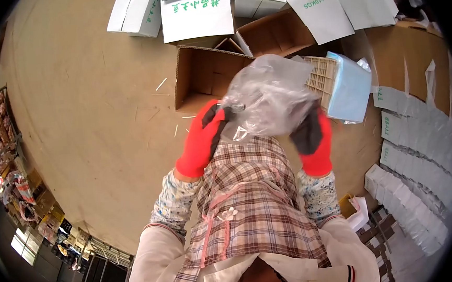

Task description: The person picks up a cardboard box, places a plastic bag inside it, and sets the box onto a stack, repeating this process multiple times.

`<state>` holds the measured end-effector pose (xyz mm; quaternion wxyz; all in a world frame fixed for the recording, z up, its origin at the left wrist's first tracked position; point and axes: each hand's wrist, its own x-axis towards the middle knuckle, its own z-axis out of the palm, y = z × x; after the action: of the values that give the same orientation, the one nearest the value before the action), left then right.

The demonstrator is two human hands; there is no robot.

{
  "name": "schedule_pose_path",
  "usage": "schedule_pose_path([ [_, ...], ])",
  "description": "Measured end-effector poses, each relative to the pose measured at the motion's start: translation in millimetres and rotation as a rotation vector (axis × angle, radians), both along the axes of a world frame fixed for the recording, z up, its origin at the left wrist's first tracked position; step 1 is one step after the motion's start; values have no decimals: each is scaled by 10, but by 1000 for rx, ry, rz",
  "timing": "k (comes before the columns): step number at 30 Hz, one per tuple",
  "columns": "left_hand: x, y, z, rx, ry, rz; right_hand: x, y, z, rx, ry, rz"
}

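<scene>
A clear, crumpled plastic bag [270, 93] is stretched between my two hands in front of the plaid apron. My left hand [204, 137], in a red glove with a dark palm, has its fingers closed on the bag's left side. On the right side of the bag, my right hand [313, 137] wears a matching glove and grips the plastic; its fingertips are partly hidden and blurred. Just beyond the bag stands an open brown cardboard box [192, 75], its right part covered by the plastic.
White cartons with green print [196, 17] stand at the top. Another open box [276, 32] sits below them. A beige plastic crate [322, 76] with blue sheets [350, 87] is at the right, near stacks of flattened white cartons [411, 162]. Scraps lie on the floor [88, 124].
</scene>
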<state>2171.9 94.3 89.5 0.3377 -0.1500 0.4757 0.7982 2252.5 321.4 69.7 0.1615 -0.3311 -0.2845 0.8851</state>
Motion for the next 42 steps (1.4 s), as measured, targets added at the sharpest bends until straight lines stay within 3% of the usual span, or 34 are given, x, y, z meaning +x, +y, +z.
schedule_pose_path([
  [1,-5,50,88,266,-49,109,48,106,-24,-48,-14,81],
  [2,23,-272,-163,551,-200,151,94,212,-48,-94,-29,164],
  [3,6,-606,-437,840,-343,198,334,862,-375,-208,265,361],
  [5,-363,-617,148,69,-390,520,747,1651,-649,822,-436,730],
  [6,-385,-837,42,-143,-107,225,819,1890,-690,1235,-804,993],
  [7,-386,-751,114,-295,-45,117,663,1993,-635,1531,-1162,1356],
  [8,-394,-663,187,-447,13,9,274,1638,-295,1966,-902,1194],
  [9,-391,-500,244,-523,236,-253,-450,977,345,1760,-421,963],
  [11,-386,-176,625,-388,180,-734,-796,270,483,1550,84,1211],
  [12,-398,-181,669,-370,461,-932,-878,140,398,1431,348,1333],
  [14,-515,-284,917,-531,585,-863,-1065,356,250,1283,428,1334],
  [15,-578,-363,984,-688,697,-764,-1161,498,522,981,96,1354],
  [16,-573,-492,776,-925,882,-709,-1156,553,781,833,-162,1474],
  [17,-582,-575,666,-1237,1049,-797,-1016,566,950,651,-439,1571],
  [18,-621,-581,599,-1426,1169,-889,-832,570,934,624,-444,1579],
  [20,-711,-666,431,-1675,1179,-1030,-599,626,737,1470,139,1692],
  [21,-752,-782,341,-1675,1174,-1031,-478,738,675,1466,140,1695],
  [23,-839,-1169,142,-1927,1312,-660,-339,1154,543,1689,-85,1394],
  [25,-760,-1648,-277,-2037,1150,-627,-225,1413,312,1861,-295,1035],
  [26,-754,-1936,-587,-2009,984,-663,-11,1372,159,1719,-481,1394],
  [27,-738,-2429,-1083,-1646,660,-326,-62,1314,270,1706,-491,1395],
  [29,-975,-1925,-588,-1077,619,287,-411,1240,530,1629,-451,894],
  [30,-925,-1806,-326,-964,907,226,-324,1217,431,1624,-468,901],
  [31,-745,-1785,-392,-956,893,212,-95,1166,284,1510,-568,1076],
  [35,37,-1829,-1260,-1236,948,-522,771,1043,-605,1127,-753,1617],
  [37,449,-1697,-1552,-988,442,-305,427,819,-748,1218,-570,1484],
  [38,466,-1509,-1500,-958,546,-535,67,284,-481,1248,-478,1277],
  [39,515,-1324,-1416,-914,640,-772,-214,-90,-664,1284,-422,1167],
  [40,678,-1184,-1535,-793,701,-808,-494,-464,-847,1323,-363,1060],
  [41,822,-1045,-1654,-673,765,-843,-587,-678,-1514,1521,-302,1026],
  [42,790,-807,-1643,-608,673,-1023,-546,-753,-2443,1582,-418,1098],
])
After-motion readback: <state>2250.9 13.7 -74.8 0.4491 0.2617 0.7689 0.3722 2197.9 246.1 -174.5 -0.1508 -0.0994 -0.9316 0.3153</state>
